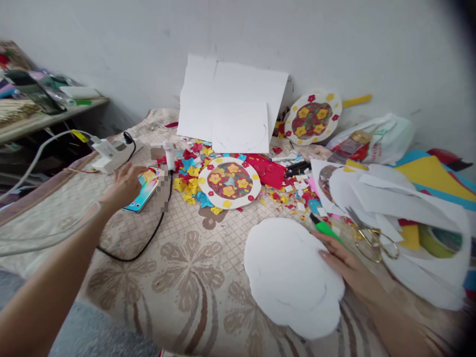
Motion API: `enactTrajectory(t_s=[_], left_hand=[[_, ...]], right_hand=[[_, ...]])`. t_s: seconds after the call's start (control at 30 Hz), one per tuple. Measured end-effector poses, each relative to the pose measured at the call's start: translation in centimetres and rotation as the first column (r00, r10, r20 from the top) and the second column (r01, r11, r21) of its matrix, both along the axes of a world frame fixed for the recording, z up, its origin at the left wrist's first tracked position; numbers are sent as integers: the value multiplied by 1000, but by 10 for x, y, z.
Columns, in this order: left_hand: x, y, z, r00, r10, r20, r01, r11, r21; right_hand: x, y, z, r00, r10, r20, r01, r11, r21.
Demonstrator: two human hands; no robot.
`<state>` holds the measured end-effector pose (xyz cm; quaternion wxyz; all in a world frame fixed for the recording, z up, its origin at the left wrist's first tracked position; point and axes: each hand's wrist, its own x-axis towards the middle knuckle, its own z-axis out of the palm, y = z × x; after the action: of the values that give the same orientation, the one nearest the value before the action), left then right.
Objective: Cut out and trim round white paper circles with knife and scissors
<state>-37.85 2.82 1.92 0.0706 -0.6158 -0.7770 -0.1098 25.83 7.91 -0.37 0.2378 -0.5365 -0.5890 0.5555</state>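
Observation:
My left hand (125, 184) is at the left edge of a smartphone (143, 193) with a lit, colourful screen, its fingers bent around that edge. A pixelated patch hides the phone's right side. My right hand (340, 258) grips the right edge of a white scalloped paper cut-out (290, 277) with faint pencil curves. Against that hand's upper side is a green utility knife (327, 229) with a dark tip. Gold-handled scissors (374, 243) lie to its right.
Behind are a flower-decorated round fan piece (229, 183), yellow paper flowers (190, 186), and a yellow-handled fan (314, 117). White sheets (234, 99) lean on the wall. Paper scraps (405, 198) pile up at right. A power strip (111, 156) and black cable (156, 233) lie left.

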Motion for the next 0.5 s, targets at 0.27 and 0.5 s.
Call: enactTrajectory(t_s=[0.27,0.5], left_hand=[[13,7,6,994,65,89,-63,998,-29],[34,-16,30,981,87,172,-103,991,85]], right_hand=[[1,-1,-1,1000,-4,-2,4,1000,-31],[-1,0,1,1000,-7,3,7,1000,-30]])
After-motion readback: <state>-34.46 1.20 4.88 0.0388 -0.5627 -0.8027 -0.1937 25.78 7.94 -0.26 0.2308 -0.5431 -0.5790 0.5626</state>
